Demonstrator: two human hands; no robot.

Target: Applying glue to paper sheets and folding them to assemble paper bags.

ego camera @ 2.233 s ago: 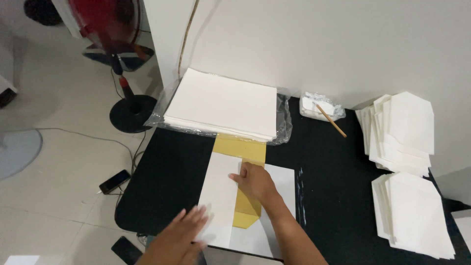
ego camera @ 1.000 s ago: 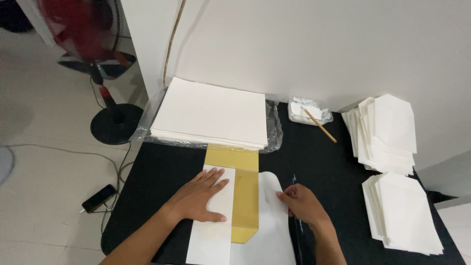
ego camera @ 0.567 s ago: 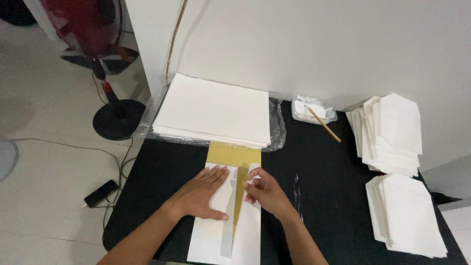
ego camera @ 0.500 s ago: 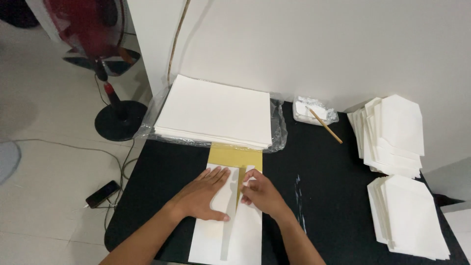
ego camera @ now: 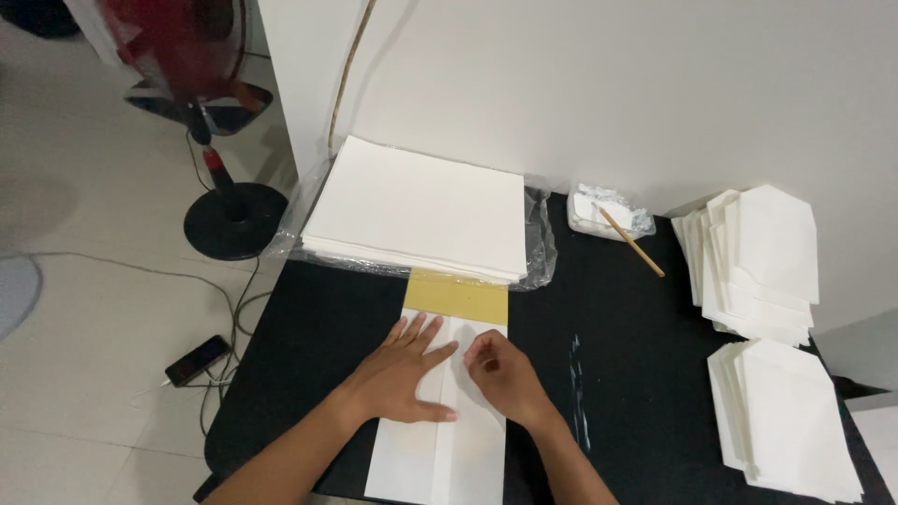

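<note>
Both flaps now folded in over the yellow template (ego camera: pixel 458 297), only its top strip showing, and right hand (ego camera: pixel 503 379) has slid in from the sheet's right edge to the centre seam. Left hand (ego camera: pixel 402 374) lies flat, fingers spread, on the folded sheet (ego camera: pixel 468 449); right hand has fingers curled, tips pressing the seam, gripping nothing. Sheet sits at the black table's (ego camera: pixel 309 327) near edge, just below the paper stack (ego camera: pixel 421 208); folded envelopes (ego camera: pixel 758 252) well apart at right.
</note>
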